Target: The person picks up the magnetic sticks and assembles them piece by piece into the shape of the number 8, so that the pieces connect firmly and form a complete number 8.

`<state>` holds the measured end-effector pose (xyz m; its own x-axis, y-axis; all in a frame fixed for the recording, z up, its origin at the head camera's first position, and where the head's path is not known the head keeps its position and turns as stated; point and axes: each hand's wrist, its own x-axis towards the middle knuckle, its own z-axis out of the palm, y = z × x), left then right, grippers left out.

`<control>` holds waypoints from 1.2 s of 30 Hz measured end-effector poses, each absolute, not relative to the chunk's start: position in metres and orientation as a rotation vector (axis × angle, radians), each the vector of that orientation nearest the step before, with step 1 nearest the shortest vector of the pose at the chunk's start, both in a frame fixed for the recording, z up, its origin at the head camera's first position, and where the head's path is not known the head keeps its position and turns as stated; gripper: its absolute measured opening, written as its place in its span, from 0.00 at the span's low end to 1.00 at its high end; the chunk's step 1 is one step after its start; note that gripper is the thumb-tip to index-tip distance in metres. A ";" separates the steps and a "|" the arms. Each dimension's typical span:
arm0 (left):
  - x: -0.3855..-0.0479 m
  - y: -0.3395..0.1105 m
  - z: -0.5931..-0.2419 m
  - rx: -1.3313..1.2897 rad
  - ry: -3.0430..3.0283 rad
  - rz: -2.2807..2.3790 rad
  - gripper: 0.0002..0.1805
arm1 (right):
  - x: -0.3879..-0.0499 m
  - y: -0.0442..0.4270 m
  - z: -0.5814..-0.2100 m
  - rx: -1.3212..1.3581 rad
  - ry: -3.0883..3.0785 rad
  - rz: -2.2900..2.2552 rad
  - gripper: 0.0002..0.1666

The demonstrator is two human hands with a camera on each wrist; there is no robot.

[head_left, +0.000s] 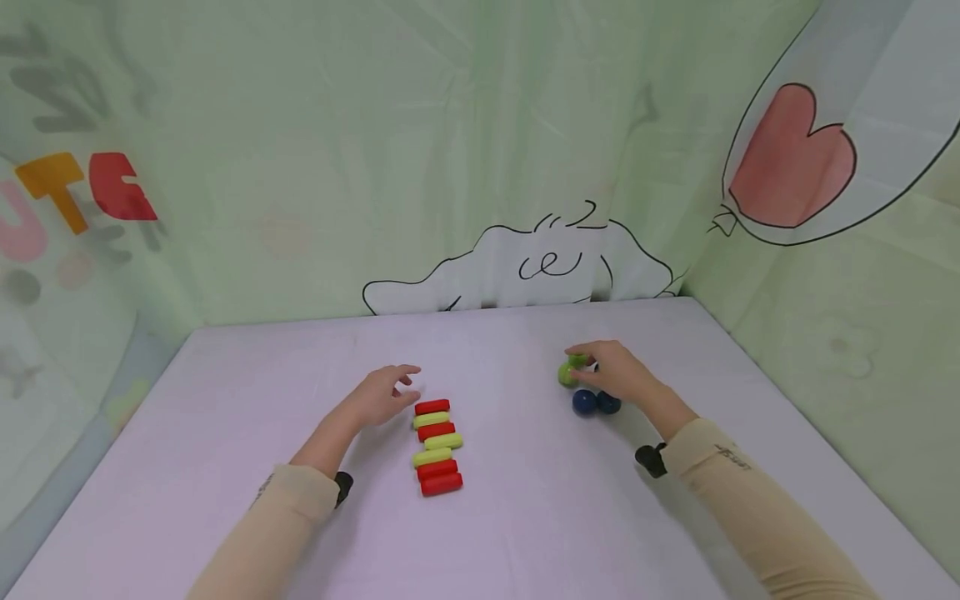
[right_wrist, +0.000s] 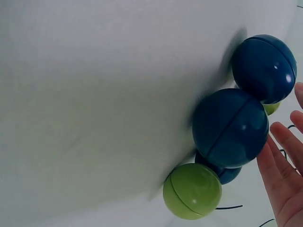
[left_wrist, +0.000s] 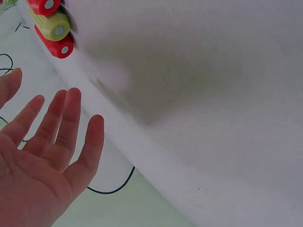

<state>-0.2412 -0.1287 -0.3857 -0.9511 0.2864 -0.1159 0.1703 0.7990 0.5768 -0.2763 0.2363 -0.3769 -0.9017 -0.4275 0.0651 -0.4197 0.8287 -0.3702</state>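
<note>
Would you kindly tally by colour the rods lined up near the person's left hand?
Red rods: 4
Yellow-green rods: 3
Total: 7 rods

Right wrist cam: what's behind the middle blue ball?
Behind the middle blue ball, part of another blue ball shows past its lower edge. The rest of that one is covered, as is anything else directly behind.

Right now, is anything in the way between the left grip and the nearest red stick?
Nothing visible is. The left grip is beside the far end of the stick row, with only open space between its fingers and the nearest red stick.
</note>
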 end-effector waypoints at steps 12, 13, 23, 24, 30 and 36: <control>-0.244 -0.118 -0.393 0.346 2.716 0.843 0.18 | -0.279 0.236 -0.385 -0.720 2.966 -0.625 0.19; -0.244 -0.117 -0.393 0.350 2.712 0.843 0.18 | -0.279 0.236 -0.385 -0.723 2.963 -0.629 0.19; -0.242 -0.110 -0.391 0.344 2.697 0.808 0.18 | -0.281 0.230 -0.385 -0.701 2.955 -0.652 0.16; -0.243 -0.110 -0.391 0.343 2.699 0.802 0.18 | -0.281 0.229 -0.385 -0.699 2.957 -0.648 0.16; -0.243 -0.110 -0.392 0.347 2.708 0.790 0.17 | -0.282 0.224 -0.385 -0.683 2.946 -0.665 0.16; -0.245 -0.109 -0.394 0.356 2.711 0.766 0.16 | -0.282 0.217 -0.387 -0.661 2.923 -0.706 0.17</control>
<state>-0.2453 -0.1093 -0.3937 -0.9239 0.3142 -0.2184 0.1535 0.8271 0.5407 -0.2823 0.2170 -0.3870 -0.9058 -0.4219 0.0388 -0.3930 0.8026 -0.4488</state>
